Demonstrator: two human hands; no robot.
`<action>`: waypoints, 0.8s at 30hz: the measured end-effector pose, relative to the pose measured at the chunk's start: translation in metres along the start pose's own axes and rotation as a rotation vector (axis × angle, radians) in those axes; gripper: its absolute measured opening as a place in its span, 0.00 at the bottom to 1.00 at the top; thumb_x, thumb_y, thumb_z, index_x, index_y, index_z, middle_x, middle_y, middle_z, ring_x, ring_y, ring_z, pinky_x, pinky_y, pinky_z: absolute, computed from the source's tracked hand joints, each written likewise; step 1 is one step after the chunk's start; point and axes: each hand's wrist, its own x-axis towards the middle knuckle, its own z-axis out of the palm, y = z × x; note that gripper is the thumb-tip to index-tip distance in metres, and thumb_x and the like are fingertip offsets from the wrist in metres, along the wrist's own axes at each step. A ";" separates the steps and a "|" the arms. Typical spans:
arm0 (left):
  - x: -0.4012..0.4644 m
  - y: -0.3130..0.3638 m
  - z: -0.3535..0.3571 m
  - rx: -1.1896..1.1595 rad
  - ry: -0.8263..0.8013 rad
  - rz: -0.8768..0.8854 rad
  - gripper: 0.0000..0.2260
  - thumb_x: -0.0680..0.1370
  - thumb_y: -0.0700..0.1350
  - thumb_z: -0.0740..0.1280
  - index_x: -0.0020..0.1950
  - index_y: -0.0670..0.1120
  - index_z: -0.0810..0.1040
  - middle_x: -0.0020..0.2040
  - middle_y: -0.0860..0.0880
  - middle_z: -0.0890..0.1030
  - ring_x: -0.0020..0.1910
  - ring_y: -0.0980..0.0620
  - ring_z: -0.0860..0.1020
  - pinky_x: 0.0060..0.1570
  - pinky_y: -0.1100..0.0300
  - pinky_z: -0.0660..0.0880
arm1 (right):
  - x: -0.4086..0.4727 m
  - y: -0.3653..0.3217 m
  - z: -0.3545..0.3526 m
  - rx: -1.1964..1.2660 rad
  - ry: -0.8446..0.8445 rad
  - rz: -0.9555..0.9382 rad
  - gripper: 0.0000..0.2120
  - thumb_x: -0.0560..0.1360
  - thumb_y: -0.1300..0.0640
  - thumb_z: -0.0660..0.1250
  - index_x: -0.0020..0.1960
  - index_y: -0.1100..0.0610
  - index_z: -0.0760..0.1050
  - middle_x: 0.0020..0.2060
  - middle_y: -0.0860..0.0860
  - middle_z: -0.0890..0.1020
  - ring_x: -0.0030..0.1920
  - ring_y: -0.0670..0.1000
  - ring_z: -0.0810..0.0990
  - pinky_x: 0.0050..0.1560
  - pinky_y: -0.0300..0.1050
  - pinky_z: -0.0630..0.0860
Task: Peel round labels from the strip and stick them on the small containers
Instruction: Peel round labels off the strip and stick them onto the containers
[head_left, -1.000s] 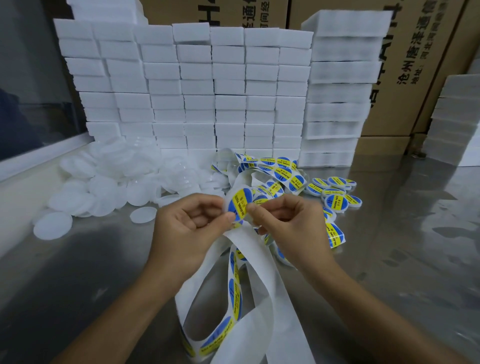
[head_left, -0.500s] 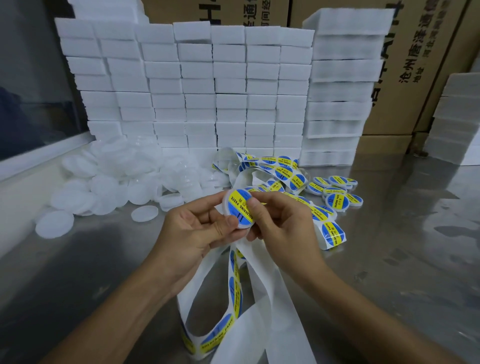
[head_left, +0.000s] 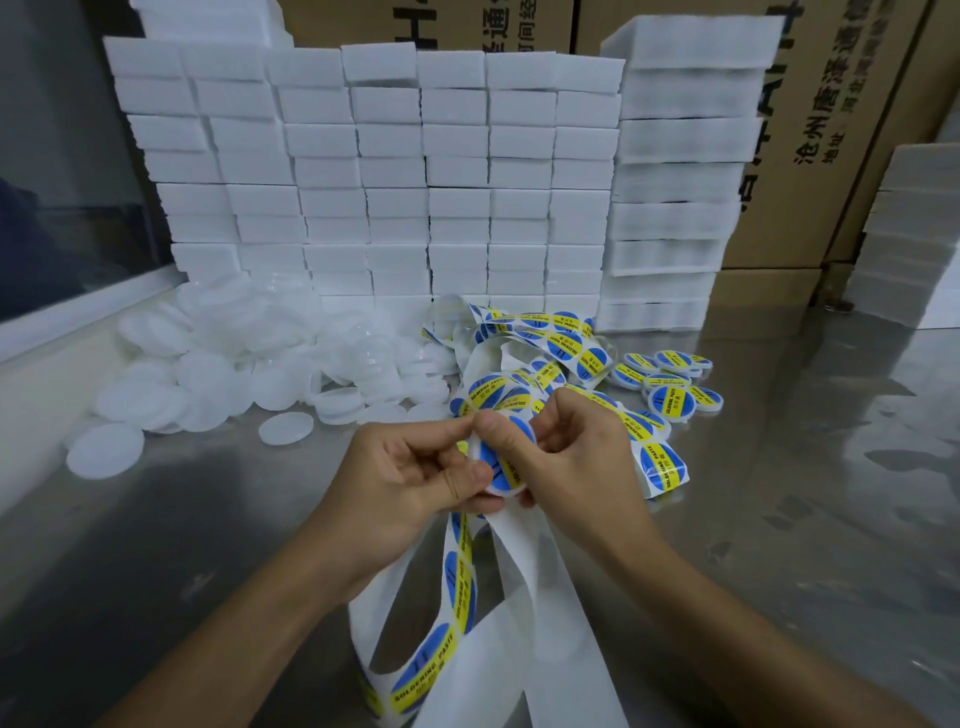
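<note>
- The left hand (head_left: 415, 473) and right hand (head_left: 566, 457) are both clamped on one small container (head_left: 501, 460), held above the desk (head_left: 779, 519), a blue-and-yellow label on its face.
- The right thumb presses the label; whether its edges are fully down is probably hidden by the fingers.
- To do it well, rub from the centre outward so no bubble stays, keeping the disc centred.
- The strip (head_left: 462, 566) hangs below the hands.
- Unlabelled containers (head_left: 208, 374) lie far left; labelled ones (head_left: 670, 384) right.

Table (head_left: 779, 519): brushed metal, reflective. Containers (head_left: 218, 374): translucent white plastic. Label strip (head_left: 540, 597): glossy paper. Boxes (head_left: 810, 156): matt cardboard.
</note>
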 end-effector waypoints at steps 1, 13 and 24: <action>0.000 0.000 0.000 0.028 0.007 0.012 0.19 0.68 0.35 0.69 0.58 0.42 0.81 0.36 0.36 0.79 0.38 0.43 0.84 0.39 0.59 0.81 | 0.001 0.000 -0.001 -0.006 -0.002 0.000 0.25 0.65 0.37 0.75 0.31 0.55 0.66 0.24 0.55 0.78 0.24 0.58 0.79 0.23 0.49 0.75; 0.010 -0.004 -0.013 -0.055 0.282 0.022 0.05 0.72 0.39 0.68 0.45 0.41 0.83 0.40 0.41 0.85 0.35 0.48 0.83 0.32 0.62 0.79 | 0.004 0.002 -0.002 0.142 -0.350 -0.027 0.19 0.69 0.68 0.76 0.57 0.56 0.76 0.37 0.63 0.82 0.34 0.53 0.79 0.42 0.47 0.79; 0.008 -0.005 -0.008 0.072 0.227 0.031 0.09 0.68 0.50 0.71 0.39 0.45 0.86 0.31 0.37 0.80 0.26 0.49 0.76 0.26 0.61 0.76 | 0.004 0.005 -0.005 0.002 -0.221 -0.153 0.07 0.73 0.59 0.74 0.47 0.55 0.77 0.40 0.51 0.85 0.32 0.48 0.81 0.35 0.44 0.79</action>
